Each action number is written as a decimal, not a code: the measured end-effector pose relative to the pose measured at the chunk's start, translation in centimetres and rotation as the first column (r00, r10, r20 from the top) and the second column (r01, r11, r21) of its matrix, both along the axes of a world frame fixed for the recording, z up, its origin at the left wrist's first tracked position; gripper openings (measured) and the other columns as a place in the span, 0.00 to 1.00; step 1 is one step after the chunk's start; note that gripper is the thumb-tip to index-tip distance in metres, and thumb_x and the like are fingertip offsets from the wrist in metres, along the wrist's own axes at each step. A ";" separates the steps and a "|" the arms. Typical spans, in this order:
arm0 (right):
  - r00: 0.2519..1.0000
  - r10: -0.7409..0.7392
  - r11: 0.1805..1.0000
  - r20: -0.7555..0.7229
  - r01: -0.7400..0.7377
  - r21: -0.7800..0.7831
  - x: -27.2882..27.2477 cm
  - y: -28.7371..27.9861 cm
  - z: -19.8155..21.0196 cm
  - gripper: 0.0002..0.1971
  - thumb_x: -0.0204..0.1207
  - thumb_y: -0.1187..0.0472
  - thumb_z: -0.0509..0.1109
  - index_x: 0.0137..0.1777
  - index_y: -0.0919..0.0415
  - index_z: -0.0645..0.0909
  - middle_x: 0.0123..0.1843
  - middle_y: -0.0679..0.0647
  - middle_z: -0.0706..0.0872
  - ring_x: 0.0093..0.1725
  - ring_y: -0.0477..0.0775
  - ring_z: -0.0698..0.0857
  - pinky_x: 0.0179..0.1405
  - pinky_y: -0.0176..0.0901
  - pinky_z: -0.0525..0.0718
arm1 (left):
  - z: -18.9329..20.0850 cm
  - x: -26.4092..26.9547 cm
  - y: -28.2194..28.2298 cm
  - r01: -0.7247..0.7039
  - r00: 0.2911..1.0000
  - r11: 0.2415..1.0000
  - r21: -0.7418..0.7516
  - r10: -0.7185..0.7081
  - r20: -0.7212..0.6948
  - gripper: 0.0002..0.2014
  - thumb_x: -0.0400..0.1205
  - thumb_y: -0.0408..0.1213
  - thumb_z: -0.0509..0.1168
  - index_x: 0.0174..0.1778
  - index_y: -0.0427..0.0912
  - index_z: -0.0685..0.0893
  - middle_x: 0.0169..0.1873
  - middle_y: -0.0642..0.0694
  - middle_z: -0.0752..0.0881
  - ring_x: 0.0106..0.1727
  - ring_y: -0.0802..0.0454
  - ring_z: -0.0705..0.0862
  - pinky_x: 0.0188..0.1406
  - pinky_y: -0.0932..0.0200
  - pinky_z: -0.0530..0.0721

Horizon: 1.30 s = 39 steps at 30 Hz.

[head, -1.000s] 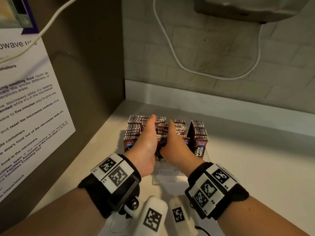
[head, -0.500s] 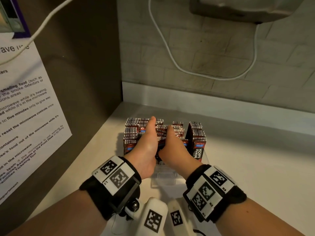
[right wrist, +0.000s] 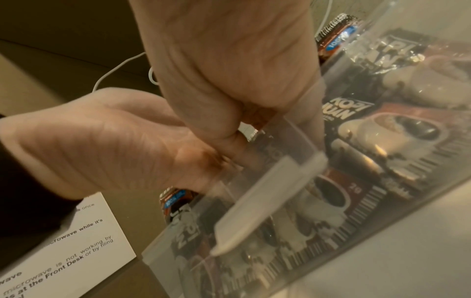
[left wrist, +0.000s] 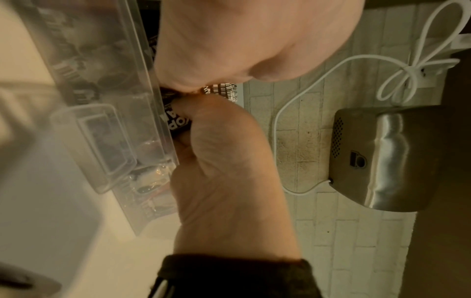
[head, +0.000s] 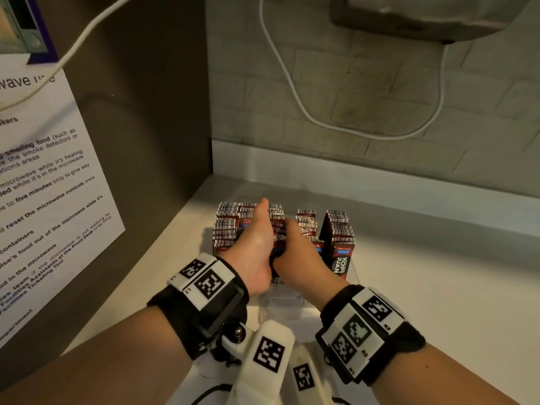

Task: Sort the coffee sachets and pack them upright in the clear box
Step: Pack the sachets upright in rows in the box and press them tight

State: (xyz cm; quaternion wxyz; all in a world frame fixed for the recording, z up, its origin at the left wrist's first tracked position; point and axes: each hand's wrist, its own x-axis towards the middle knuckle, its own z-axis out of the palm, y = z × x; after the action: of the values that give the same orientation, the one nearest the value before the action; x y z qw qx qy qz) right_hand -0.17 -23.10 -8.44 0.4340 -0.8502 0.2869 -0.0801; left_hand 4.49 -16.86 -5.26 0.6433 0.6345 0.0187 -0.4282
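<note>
With sachets (head: 340, 232) standing upright in the box (head: 287, 302) right under both hands, looks like squaring the middle row: left hand (head: 257, 244) flat along it, right hand (head: 295, 252) curled gripping a few, equally near.

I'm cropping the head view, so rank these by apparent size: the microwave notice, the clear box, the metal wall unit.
1. microwave notice, largest, though nearest the camera and cut off.
2. clear box and metal wall unit: unsure, both partly hidden or cropped.
</note>
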 end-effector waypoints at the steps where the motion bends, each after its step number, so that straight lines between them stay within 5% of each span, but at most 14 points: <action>1: 1.000 -0.001 1.000 -0.001 0.001 0.010 0.0 0.0 0.0 0.33 0.74 0.75 0.64 0.77 0.58 0.57 0.53 0.60 0.85 0.51 0.61 0.87 0.46 0.51 0.86 | 0.0 -0.1 0.0 -0.006 1.000 1.000 0.007 0.006 0.013 0.36 0.82 0.67 0.50 0.76 0.42 0.72 0.45 0.45 0.82 0.43 0.52 0.82 0.34 0.54 0.75; 4: 1.000 -0.015 0.999 0.001 0.015 0.047 0.2 -0.1 0.0 0.37 0.73 0.75 0.64 0.80 0.60 0.54 0.54 0.60 0.85 0.51 0.61 0.86 0.50 0.58 0.87 | 0.3 -0.4 -0.1 -0.026 0.999 1.000 0.001 0.026 0.019 0.36 0.83 0.66 0.50 0.79 0.43 0.69 0.58 0.46 0.83 0.44 0.52 0.81 0.49 0.53 0.77; 7: 1.000 -0.024 0.994 -0.002 0.024 0.107 0.3 -0.2 0.1 0.39 0.72 0.76 0.63 0.81 0.58 0.52 0.54 0.59 0.85 0.50 0.58 0.86 0.52 0.62 0.87 | 0.3 -0.2 -0.1 -0.025 1.000 1.000 -0.011 0.025 -0.019 0.38 0.82 0.67 0.51 0.81 0.41 0.66 0.73 0.44 0.76 0.67 0.47 0.78 0.66 0.50 0.72; 12: 1.000 -0.024 0.985 0.012 0.021 0.173 0.3 -0.5 -0.1 0.35 0.74 0.74 0.63 0.79 0.58 0.53 0.47 0.57 0.82 0.44 0.57 0.83 0.36 0.47 0.81 | -0.5 0.5 -0.6 -0.059 0.997 0.998 -0.028 0.057 -0.050 0.43 0.73 0.74 0.54 0.75 0.45 0.74 0.68 0.43 0.81 0.67 0.45 0.81 0.71 0.47 0.75; 17: 1.000 -0.024 0.981 0.014 0.021 0.192 0.3 -0.5 -0.2 0.37 0.73 0.75 0.64 0.79 0.58 0.53 0.52 0.58 0.84 0.51 0.59 0.85 0.46 0.50 0.85 | -1.3 0.9 -1.0 -0.039 0.998 0.999 -0.027 0.038 -0.054 0.46 0.68 0.76 0.53 0.72 0.45 0.78 0.66 0.40 0.83 0.66 0.43 0.81 0.73 0.42 0.75; 22: 1.000 -0.013 0.978 0.001 0.013 0.207 0.1 -0.7 -0.1 0.37 0.75 0.76 0.62 0.80 0.58 0.51 0.48 0.55 0.82 0.48 0.56 0.84 0.42 0.46 0.83 | -1.1 0.9 -0.8 -0.022 0.998 0.999 -0.025 0.021 -0.059 0.48 0.70 0.76 0.52 0.79 0.45 0.70 0.76 0.42 0.75 0.75 0.44 0.74 0.78 0.42 0.68; 25: 1.000 -0.006 0.976 0.000 0.006 0.216 0.1 -0.8 0.0 0.33 0.76 0.76 0.61 0.78 0.58 0.54 0.45 0.54 0.81 0.39 0.51 0.81 0.31 0.41 0.78 | -1.3 1.0 -0.8 -0.023 0.998 0.999 -0.024 0.021 -0.056 0.51 0.65 0.78 0.53 0.78 0.46 0.71 0.75 0.41 0.75 0.75 0.44 0.74 0.77 0.42 0.69; 28: 1.000 -0.006 0.977 0.005 0.005 0.212 0.1 -0.9 0.1 0.35 0.75 0.77 0.61 0.79 0.58 0.53 0.50 0.57 0.84 0.38 0.51 0.81 0.30 0.40 0.78 | -0.5 0.7 -0.4 0.004 0.999 1.000 -0.022 -0.004 -0.034 0.46 0.74 0.76 0.51 0.81 0.45 0.66 0.77 0.41 0.72 0.76 0.44 0.72 0.76 0.47 0.68; 31: 1.000 0.002 0.975 0.006 -0.003 0.221 0.0 -0.7 0.4 0.38 0.74 0.77 0.60 0.80 0.54 0.51 0.54 0.58 0.84 0.43 0.55 0.85 0.35 0.44 0.82 | -0.4 0.7 -0.4 0.023 0.999 1.000 -0.021 -0.023 -0.026 0.40 0.80 0.70 0.50 0.79 0.44 0.68 0.73 0.41 0.76 0.72 0.43 0.76 0.62 0.49 0.74; 34: 1.000 0.016 0.972 0.011 -0.018 0.234 -0.3 -0.7 0.8 0.38 0.75 0.77 0.59 0.81 0.54 0.49 0.50 0.57 0.83 0.33 0.47 0.79 0.26 0.37 0.75 | -0.4 0.7 -0.4 0.043 0.998 0.999 -0.030 -0.044 -0.037 0.42 0.80 0.71 0.49 0.83 0.45 0.62 0.78 0.42 0.70 0.75 0.43 0.73 0.69 0.45 0.72; 39: 1.000 0.004 0.967 0.011 -0.007 0.256 -0.4 -0.3 1.3 0.38 0.75 0.78 0.59 0.81 0.55 0.50 0.47 0.49 0.79 0.40 0.50 0.83 0.31 0.41 0.82 | -0.7 0.7 -0.6 0.021 0.999 0.999 -0.046 -0.022 -0.035 0.43 0.80 0.71 0.49 0.85 0.45 0.57 0.83 0.44 0.62 0.81 0.45 0.65 0.79 0.45 0.64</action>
State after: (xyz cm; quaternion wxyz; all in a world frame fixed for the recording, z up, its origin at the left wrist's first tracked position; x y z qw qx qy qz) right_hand -0.58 -23.45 -7.16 0.5418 -0.7874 0.2903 -0.0457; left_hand 5.22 -17.46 -5.94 0.6525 0.6122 0.0135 -0.4464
